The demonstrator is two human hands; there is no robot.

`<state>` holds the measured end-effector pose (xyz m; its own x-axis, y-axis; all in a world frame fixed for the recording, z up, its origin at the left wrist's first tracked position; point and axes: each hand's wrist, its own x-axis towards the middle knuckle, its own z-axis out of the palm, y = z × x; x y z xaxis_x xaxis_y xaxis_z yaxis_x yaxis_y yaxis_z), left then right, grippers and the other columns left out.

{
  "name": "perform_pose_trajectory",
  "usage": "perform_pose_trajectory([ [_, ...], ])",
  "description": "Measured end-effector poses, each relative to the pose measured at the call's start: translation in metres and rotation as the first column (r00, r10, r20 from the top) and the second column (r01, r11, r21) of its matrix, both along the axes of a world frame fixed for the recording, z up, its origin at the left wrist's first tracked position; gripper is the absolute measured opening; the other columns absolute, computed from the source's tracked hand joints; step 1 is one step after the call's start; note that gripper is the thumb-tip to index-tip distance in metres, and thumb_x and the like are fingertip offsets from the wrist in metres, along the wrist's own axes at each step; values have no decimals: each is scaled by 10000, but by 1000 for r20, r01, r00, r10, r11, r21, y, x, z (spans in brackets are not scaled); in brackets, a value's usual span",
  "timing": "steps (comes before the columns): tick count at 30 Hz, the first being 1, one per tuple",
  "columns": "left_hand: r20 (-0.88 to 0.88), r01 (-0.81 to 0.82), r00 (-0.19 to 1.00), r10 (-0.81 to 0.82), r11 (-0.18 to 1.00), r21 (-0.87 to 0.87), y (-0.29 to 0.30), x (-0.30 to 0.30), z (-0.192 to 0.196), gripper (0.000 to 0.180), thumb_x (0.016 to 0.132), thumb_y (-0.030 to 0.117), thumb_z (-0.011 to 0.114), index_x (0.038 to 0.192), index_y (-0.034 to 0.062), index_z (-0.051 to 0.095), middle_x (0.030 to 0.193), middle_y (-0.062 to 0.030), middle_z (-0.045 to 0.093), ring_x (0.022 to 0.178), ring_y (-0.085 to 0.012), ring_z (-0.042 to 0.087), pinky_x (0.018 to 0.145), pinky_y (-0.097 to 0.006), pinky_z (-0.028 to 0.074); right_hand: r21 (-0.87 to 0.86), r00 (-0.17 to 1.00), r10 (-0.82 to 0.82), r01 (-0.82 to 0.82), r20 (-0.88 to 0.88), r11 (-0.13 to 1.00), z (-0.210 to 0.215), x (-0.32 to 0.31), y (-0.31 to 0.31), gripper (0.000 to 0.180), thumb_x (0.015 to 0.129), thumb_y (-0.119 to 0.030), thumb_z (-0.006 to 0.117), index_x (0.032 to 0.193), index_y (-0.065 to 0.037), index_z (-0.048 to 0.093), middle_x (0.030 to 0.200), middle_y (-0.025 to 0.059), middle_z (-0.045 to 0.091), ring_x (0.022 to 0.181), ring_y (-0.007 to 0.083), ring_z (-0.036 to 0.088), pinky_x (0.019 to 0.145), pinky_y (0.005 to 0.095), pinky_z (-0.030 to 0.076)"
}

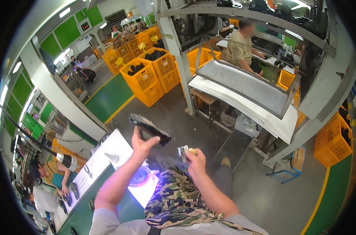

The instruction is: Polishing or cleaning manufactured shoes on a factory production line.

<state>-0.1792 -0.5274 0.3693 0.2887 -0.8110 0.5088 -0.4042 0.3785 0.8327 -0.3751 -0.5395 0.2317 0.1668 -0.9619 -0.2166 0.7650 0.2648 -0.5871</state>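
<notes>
My left hand [142,144] is raised in front of me and grips a dark shoe [148,128], thumb on the near side. The shoe is tilted, its far end up and to the left. To its right, my right hand [196,161] is closed on a small silver metal tool [182,152] with a yellowish part by the fingers. The tool's exact kind cannot be made out. The two held things are apart. Below my left forearm, a round object [139,177] glows blue-violet on the bench, partly hidden by the arm and my camouflage apron [172,197].
The green-topped bench [125,205] on the left carries white sheeting, scissors [88,170] and a lamp [66,161]. Two people sit along it. A metal rack with a grey tray [244,83] stands ahead right. Yellow crates [143,84] with dark items stand beyond.
</notes>
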Motion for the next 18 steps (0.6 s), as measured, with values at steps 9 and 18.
perform_pose_trajectory([
  [9,148,-59,983,113,943,-329,-228,-2,230,599,723,269,871,1181,2,592,1046,-113,677,934,-210,643,865,-350,525,234,955,-3,76,-296,969,-153,-47,-4,187,790,-12,744,885,-51,587,784,20,602,634,123,557,543,291,436],
  [18,588,-355,584,559,828,-435,-349,-108,417,553,684,367,904,1047,-14,732,1021,-198,741,932,-315,722,812,-416,555,367,953,80,34,-292,930,-222,-55,-27,213,786,-31,765,879,-47,574,802,32,618,656,142,597,570,301,484],
])
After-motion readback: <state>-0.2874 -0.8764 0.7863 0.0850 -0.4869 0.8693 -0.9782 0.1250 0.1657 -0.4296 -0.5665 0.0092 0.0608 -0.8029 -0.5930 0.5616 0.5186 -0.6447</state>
